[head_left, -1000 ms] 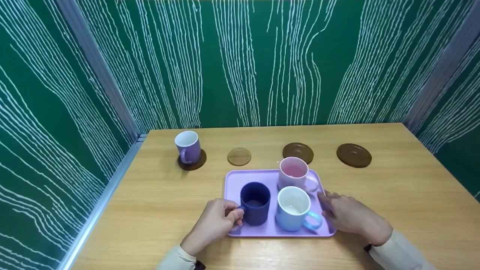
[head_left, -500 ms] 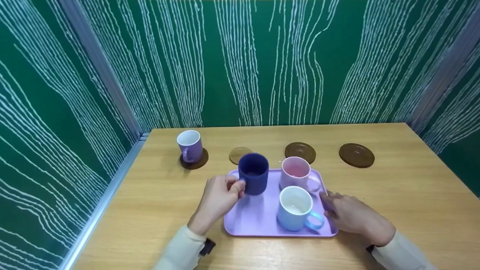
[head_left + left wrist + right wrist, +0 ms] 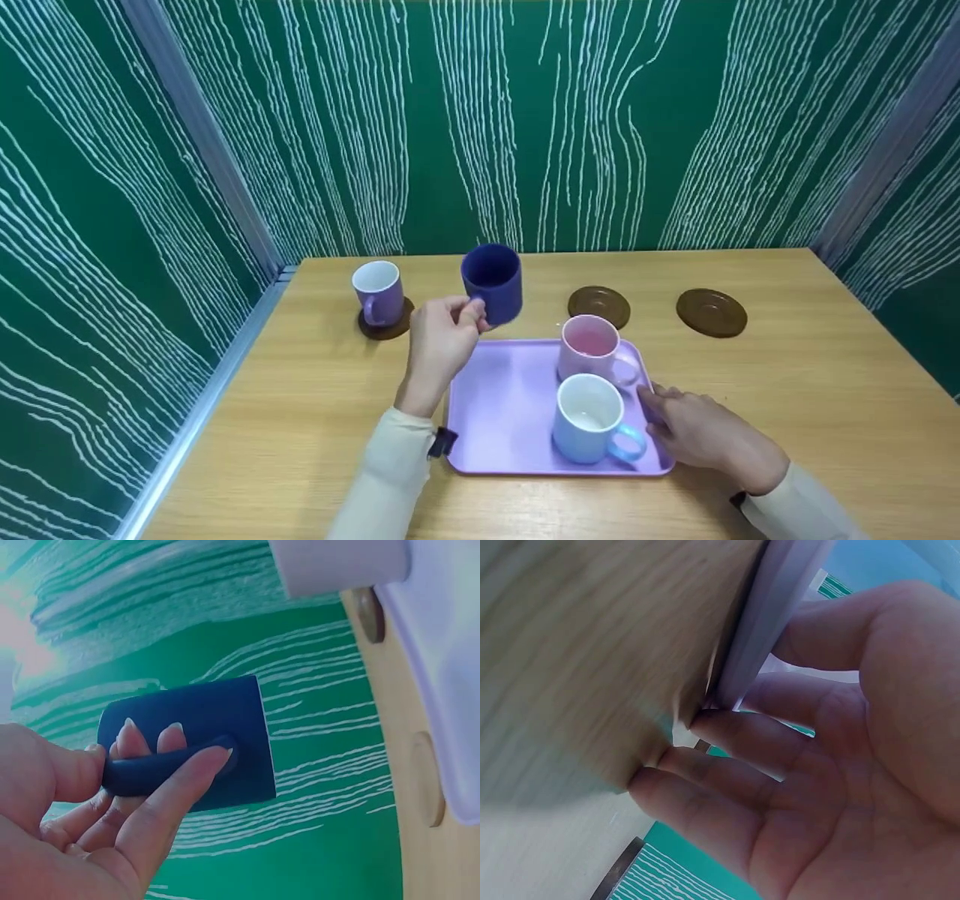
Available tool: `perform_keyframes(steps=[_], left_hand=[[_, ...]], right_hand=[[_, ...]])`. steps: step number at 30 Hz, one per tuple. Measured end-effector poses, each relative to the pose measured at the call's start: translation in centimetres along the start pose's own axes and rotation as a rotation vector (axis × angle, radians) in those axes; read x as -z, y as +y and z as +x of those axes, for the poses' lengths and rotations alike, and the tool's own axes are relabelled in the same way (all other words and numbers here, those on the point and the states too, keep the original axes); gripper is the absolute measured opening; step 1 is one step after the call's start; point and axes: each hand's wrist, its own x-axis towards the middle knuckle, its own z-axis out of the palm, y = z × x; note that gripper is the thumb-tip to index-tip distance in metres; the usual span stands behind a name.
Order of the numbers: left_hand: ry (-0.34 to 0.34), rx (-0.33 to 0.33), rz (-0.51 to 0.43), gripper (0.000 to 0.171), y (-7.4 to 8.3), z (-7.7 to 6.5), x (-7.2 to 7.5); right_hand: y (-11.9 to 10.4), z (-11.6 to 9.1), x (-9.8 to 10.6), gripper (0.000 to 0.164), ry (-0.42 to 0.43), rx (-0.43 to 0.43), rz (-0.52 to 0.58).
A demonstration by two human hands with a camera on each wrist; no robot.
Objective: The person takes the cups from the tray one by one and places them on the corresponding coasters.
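In the head view my left hand (image 3: 442,337) pinches the handle of a navy blue mug (image 3: 493,285), which is raised beyond the far edge of the lilac tray (image 3: 502,420). The left wrist view shows thumb and fingers around the handle of this mug (image 3: 187,716). On the tray's right half stand a pink mug (image 3: 589,349) and, nearer me, a light blue mug (image 3: 587,420), both upright. My right hand (image 3: 705,431) rests at the tray's right edge, thumb and index finger touching the rim (image 3: 769,622) and the other fingers on the wooden table, mostly straight.
A purple mug (image 3: 379,292) stands on a dark coaster (image 3: 405,319) at the back left. Two more dark coasters (image 3: 600,306) lie behind and right of the tray. A light wooden coaster (image 3: 427,780) shows in the left wrist view. Green patterned panels (image 3: 450,127) surround the table.
My left hand has lifted the navy mug off the tray and carried it away from me, over the tray's far edge, hiding the light coaster in the head view. The right hand stays put.
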Motion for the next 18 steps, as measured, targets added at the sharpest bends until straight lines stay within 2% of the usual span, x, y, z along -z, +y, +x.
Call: perform_keyframes(steps=[10,18], left_hand=[[0.160,0.028,-0.086,0.024,1.3,2.6,0.0],[0.252,0.065,-0.125,0.024,1.1,4.0,0.1]], right_hand=[[-0.1,-0.1,0.1,0.048,0.016,0.006,0.010],[-0.3,-0.1,0.3,0.053,-0.042,-0.040,0.021]])
